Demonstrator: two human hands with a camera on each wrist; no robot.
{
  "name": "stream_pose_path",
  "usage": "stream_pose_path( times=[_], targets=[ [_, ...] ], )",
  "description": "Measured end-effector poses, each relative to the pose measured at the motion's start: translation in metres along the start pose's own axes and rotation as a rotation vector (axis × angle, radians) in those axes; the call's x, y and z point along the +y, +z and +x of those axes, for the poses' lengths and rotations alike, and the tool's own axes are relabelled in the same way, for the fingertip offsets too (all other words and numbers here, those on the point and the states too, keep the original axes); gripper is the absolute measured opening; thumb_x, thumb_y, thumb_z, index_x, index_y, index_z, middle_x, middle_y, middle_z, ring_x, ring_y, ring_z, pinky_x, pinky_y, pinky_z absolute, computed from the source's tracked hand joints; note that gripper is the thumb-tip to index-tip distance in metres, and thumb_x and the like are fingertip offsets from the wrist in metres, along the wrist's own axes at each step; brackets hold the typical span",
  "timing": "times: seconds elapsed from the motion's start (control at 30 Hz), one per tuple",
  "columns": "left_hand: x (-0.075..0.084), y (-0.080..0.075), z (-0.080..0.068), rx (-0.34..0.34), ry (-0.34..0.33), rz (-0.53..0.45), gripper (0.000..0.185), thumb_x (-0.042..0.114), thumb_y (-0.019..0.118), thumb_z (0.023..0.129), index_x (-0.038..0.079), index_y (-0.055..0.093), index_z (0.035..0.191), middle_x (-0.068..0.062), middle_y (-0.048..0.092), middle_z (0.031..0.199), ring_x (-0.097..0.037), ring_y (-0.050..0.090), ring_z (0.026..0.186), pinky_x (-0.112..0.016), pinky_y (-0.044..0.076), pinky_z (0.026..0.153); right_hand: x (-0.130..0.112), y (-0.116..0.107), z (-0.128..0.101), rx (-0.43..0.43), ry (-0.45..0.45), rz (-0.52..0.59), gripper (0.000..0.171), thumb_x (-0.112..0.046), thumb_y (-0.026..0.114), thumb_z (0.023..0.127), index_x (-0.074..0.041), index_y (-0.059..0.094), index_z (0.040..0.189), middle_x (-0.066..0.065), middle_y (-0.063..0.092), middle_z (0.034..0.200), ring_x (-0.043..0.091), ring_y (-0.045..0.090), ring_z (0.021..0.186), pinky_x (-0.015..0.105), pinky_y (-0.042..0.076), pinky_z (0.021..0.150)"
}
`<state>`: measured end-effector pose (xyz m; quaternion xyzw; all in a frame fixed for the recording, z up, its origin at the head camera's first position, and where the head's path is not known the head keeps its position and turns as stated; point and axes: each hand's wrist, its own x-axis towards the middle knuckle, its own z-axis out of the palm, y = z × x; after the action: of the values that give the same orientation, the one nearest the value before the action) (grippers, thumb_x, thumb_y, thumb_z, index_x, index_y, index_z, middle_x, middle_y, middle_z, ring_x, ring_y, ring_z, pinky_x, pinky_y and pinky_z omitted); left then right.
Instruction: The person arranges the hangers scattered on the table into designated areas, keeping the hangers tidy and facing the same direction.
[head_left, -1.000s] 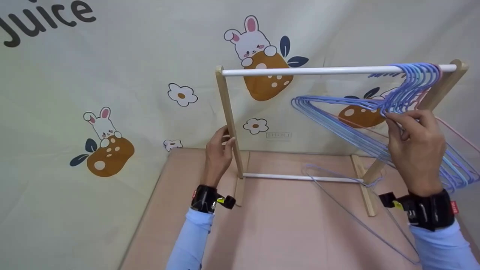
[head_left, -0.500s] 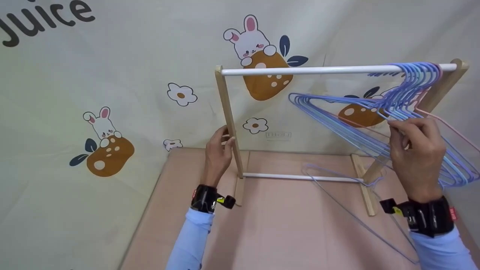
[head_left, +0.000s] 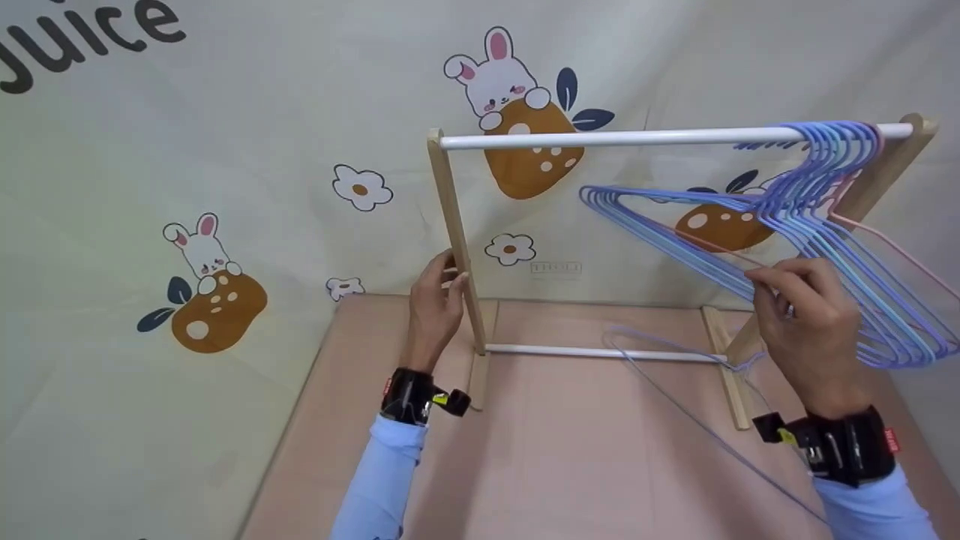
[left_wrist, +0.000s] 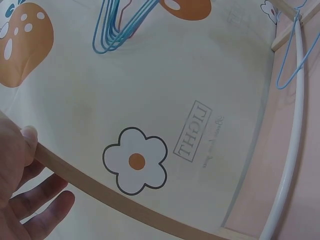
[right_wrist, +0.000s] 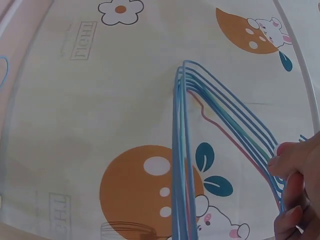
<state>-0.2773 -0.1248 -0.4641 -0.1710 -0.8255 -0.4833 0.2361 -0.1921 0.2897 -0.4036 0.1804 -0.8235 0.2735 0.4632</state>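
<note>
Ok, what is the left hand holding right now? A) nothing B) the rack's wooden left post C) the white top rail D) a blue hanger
B: the left hand grips the rack's wooden left post, while the hangers hang at the far end by the right hand.

Glossy coated-wire hangers (head_left: 817, 225); matt wooden rack post (head_left: 454, 240).
</note>
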Motion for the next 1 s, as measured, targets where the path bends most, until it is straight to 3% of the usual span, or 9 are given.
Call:
stream_pose_path(
  times=[0.27,0.73,1.0],
  targets=[
    [0.001,-0.001,0.0,-0.002,-0.013,-0.001,0.038,0.007,0.054,0.095,0.005,0.048,0.132,-0.007,0.058,0.114,-0.013,0.059,0.096,-0.021,0.052,0.074,0.006,0.014,-0.018,-0.075,-0.071,0.044,0.03,0.023,0.07,0.066,0.001,0.071,0.086,0.015,0.055,0.085,0.012,0.045,0.06,0.014,0.035,0.053],
    [0.002,-0.001,0.001,-0.009,-0.024,-0.001,0.038,0.009,0.054,0.094,0.007,0.048,0.132,-0.006,0.057,0.115,-0.013,0.059,0.097,-0.022,0.052,0.075,0.027,0.015,-0.06,-0.314,-0.014,0.023,0.036,0.017,0.074,0.067,-0.005,0.07,0.095,0.002,0.056,0.089,0.008,0.048,0.067,0.012,0.038,0.054],
    [0.0,-0.001,-0.001,0.001,0.0,-0.007,0.037,0.013,0.054,0.095,0.006,0.049,0.132,-0.007,0.058,0.113,-0.015,0.059,0.097,-0.024,0.053,0.075,0.043,0.014,-0.076,-0.36,0.008,-0.008,0.028,0.009,0.073,0.071,-0.006,0.07,0.094,-0.001,0.06,0.088,0.007,0.051,0.065,0.011,0.04,0.052]
  ],
)
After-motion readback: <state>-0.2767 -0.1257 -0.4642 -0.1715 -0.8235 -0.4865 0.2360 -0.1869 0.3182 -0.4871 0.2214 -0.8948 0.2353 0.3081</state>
